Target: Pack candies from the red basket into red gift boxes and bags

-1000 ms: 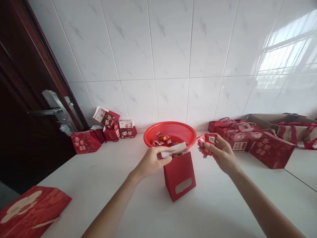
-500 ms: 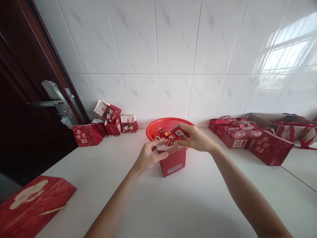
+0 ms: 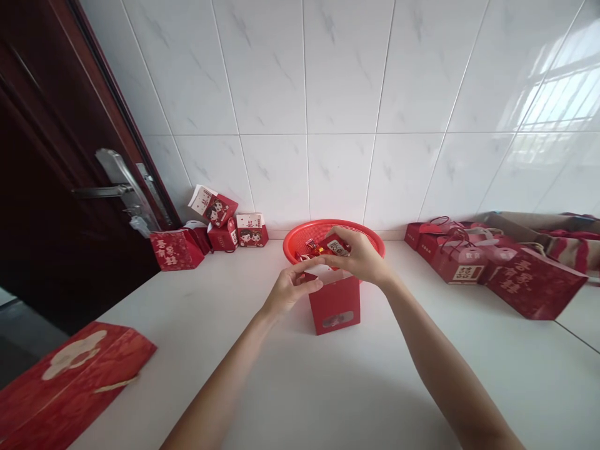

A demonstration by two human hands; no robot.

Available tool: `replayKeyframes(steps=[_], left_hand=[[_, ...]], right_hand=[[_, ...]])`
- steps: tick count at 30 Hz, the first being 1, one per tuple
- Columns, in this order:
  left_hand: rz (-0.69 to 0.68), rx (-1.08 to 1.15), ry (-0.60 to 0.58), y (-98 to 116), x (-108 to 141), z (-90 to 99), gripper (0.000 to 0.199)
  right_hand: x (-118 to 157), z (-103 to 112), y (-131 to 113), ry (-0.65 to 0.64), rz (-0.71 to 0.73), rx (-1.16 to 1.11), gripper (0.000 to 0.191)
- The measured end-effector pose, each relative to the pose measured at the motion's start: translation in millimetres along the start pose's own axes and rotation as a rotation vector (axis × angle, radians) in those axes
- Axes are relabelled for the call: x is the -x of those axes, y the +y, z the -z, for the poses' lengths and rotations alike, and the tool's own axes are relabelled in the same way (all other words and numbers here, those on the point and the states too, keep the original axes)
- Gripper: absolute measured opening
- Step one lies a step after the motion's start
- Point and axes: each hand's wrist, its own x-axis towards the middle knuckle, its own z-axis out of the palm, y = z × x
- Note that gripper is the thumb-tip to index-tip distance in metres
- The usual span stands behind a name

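Observation:
A red paper gift box (image 3: pixel 335 303) stands upright on the white table, its top open and a small oval window low on the near side. Something reddish shows through that window. My left hand (image 3: pixel 288 289) pinches the box's left top edge between thumb and fingers. Over the opening, my right hand (image 3: pixel 363 255) is bent with its fingers closed; its fingertips are partly hidden. Beside those fingers is a red piece with a pale printed label (image 3: pixel 338 245); I cannot tell whether it is a flap or a packet. Wrapped sweets (image 3: pixel 310 245) lie in the red plastic basket (image 3: pixel 287 245) behind.
Several red printed gift boxes (image 3: pixel 252 231) stand at the back left, and more red boxes (image 3: pixel 462 265) at the back right beside a cardboard box (image 3: pixel 515 224). A red paper bag (image 3: pixel 94 369) lies at the near left. Behind rises a tiled wall (image 3: pixel 342 169).
The sweet above the box opening is no longer visible, and something reddish now shows in the window. My right hand sits lower over the box. The view has shifted slightly.

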Motion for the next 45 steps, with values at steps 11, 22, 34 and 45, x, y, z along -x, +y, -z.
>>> replayKeyframes(steps=[11, 22, 34, 45], left_hand=[[0.056, 0.051, -0.001, -2.4, -0.4, -6.1, 0.056], [0.043, 0.072, -0.008, -5.7, -1.1, -7.4, 0.055], [0.043, 0.119, -0.038, -5.0, 0.0, -7.7, 0.059], [0.049, 0.078, -0.039, -9.5, 0.0, -6.7, 0.059]], right_hand=[[1.0, 1.3, 14.4, 0.078, -0.026, 0.033, 0.027], [8.8, 16.6, 12.3, -0.134, 0.015, -0.157, 0.018], [10.6, 22.1, 9.8, -0.380, 0.044, 0.214, 0.016], [6.5, 18.0, 17.1, -0.523, 0.051, 0.218, 0.038]])
